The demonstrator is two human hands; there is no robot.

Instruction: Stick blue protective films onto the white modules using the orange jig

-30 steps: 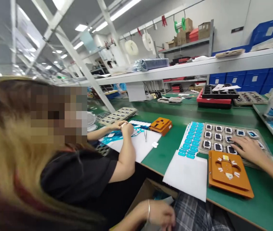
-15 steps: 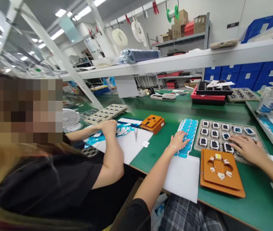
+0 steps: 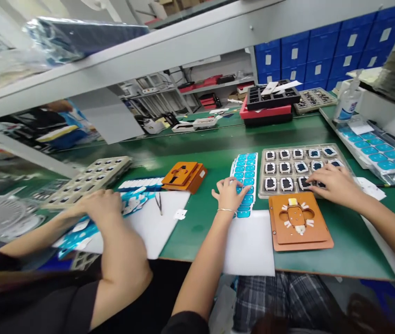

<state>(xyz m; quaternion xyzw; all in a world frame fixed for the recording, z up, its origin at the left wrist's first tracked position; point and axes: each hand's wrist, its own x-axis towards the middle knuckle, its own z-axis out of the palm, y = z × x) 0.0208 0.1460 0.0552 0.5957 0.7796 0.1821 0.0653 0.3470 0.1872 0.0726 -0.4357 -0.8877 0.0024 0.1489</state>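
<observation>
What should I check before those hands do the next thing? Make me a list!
1. Left hand at the blue stickers: ok, fingers spread over them.
2. Right hand at the clear tray: ok, over its near row.
3. Something pinched in the right hand: cannot tell, the fingertips are hard to see.
4. Orange block flat on the table: ok.
5. White sheet wholly on the table: not ok, its near edge seems to poke past.
6. Neighbor's hands out of the way: ok, well apart.
</observation>
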